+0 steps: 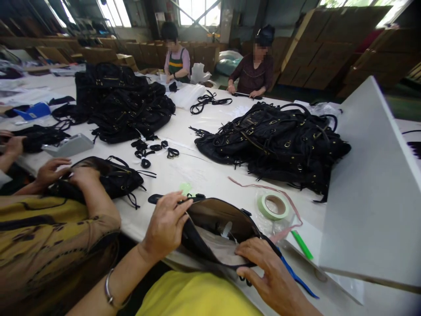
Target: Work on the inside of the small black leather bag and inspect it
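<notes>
Far left edge: a co-worker in a patterned yellow sleeve [49,237] is resting both hands on a second black bag [115,177] lying flat on the desk [204,175]. A grey box [69,145] is sitting just beyond it. Upper left: a heap of black bags [121,101] is lying on the desk, loose black straps [153,149] near its front edge. Lower centre: left hand [166,226] is gripping the left rim of the open bag [217,219], fingers [179,206] curling over the edge. Open bag is sitting at the near desk edge, bottom centre of the frame, mouth gaping up toward the camera, pale lining showing. Right hand [272,278] is gripping the near-right rim, fingers [250,251] pinching narrow on the lining edge. Top centre: two people are sitting at the far side of the desk, hands on black straps. Just right of the open bag: a tape roll [272,206] is lying flat, a green marker [301,244] near it, a blue strap [296,276] running beside the right hand. Centre right: another heap of black bags with gold hardware [272,140] is lying well apart from the open bag. Right edge: a white board [371,184] is leaning tilted over the desk.
</notes>
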Available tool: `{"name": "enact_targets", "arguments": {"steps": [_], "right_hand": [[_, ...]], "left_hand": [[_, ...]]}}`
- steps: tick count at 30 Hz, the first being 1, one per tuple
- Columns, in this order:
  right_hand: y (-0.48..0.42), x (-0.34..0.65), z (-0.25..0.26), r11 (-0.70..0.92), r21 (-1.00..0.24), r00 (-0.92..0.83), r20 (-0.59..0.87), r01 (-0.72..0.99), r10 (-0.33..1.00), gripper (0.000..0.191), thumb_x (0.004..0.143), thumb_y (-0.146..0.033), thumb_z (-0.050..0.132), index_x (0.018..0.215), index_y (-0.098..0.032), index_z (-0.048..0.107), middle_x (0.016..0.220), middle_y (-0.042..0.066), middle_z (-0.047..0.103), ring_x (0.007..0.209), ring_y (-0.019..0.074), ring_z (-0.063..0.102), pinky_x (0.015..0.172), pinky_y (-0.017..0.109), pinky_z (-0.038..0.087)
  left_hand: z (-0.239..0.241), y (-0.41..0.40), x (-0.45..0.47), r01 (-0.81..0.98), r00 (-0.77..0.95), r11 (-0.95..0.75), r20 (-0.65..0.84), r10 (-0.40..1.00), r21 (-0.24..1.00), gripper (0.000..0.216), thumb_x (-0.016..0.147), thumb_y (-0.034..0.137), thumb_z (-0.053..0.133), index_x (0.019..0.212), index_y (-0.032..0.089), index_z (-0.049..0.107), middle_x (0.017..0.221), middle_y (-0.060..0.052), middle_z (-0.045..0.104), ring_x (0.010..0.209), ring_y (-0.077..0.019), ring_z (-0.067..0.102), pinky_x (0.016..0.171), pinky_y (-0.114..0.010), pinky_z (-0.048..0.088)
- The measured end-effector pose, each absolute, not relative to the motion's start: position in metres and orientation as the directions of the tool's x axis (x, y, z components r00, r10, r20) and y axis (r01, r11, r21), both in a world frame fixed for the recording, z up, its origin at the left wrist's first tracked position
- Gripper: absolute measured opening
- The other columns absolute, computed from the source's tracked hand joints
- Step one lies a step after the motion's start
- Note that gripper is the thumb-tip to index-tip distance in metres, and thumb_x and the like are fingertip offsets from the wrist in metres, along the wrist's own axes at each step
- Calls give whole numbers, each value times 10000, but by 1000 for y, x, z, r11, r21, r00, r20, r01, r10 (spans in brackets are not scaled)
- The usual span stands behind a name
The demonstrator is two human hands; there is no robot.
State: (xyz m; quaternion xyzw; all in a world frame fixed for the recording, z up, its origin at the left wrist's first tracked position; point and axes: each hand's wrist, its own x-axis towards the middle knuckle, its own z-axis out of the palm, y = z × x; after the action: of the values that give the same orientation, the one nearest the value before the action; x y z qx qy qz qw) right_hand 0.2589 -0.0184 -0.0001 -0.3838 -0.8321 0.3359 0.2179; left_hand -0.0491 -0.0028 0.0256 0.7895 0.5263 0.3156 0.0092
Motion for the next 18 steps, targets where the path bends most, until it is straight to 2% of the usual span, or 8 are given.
{"name": "enact_targets", "arguments": {"steps": [2,4,7,10,12,14,16,18], "right_hand": [[-19,257,3,492,-723,-622,110,485,775,152,964,-331,577,1071,-225,599,1067,75,594,996,271,524,832,420,443],[-20,256,7,522,-722,-628,155,455,762,159,966,-298,571,1109,-235,601,1083,70,598,1010,260,534,839,401,457],[-16,265,15,568,-709,-546,303,418,781,190,971,-210,544,1143,-256,610,1076,47,623,1028,221,554,877,352,463],[-4,289,16,500,-703,-300,399,507,866,166,965,-202,531,1066,-249,654,1010,35,651,983,202,587,894,334,459],[3,309,9,341,-730,-124,336,592,934,176,952,-296,525,1013,-223,672,1011,57,650,949,224,598,869,362,473],[8,328,-4,140,-750,-3,181,646,983,314,918,-426,505,1036,-187,670,1072,101,634,959,269,592,862,424,481],[6,339,-20,-11,-750,20,3,661,1000,463,883,-523,477,1099,-154,656,1144,138,613,1042,317,560,926,497,445],[0,342,-33,-74,-753,-34,-128,654,991,507,880,-573,454,1062,-156,676,1115,136,633,1070,331,552,975,518,413]], "left_hand": [[21,13,-70,891,243,-382,451,858,245,298,930,151,458,1212,160,553,1176,-112,551,1261,-285,411,1076,-539,273],[15,21,-85,904,258,-359,377,890,230,214,939,182,460,1100,160,599,1028,-83,596,1112,-264,513,1054,-548,274],[9,22,-95,871,248,-337,273,929,356,164,947,250,464,965,163,603,892,-49,574,916,-218,536,946,-451,374],[8,18,-97,831,212,-292,215,953,473,187,937,318,463,949,172,580,913,-46,559,923,-220,517,880,-396,390],[6,16,-100,817,197,-268,189,962,511,213,924,371,476,959,186,577,935,-36,568,942,-224,519,906,-400,373],[2,17,-105,811,191,-248,160,968,530,249,913,424,481,972,204,583,954,-28,577,963,-232,521,926,-406,363],[-2,18,-110,812,188,-231,134,973,536,278,908,463,476,983,220,588,970,-21,586,973,-238,523,937,-411,359],[-6,19,-113,816,186,-230,136,973,530,297,904,482,468,988,226,592,977,-21,594,977,-242,526,948,-418,354]]}}
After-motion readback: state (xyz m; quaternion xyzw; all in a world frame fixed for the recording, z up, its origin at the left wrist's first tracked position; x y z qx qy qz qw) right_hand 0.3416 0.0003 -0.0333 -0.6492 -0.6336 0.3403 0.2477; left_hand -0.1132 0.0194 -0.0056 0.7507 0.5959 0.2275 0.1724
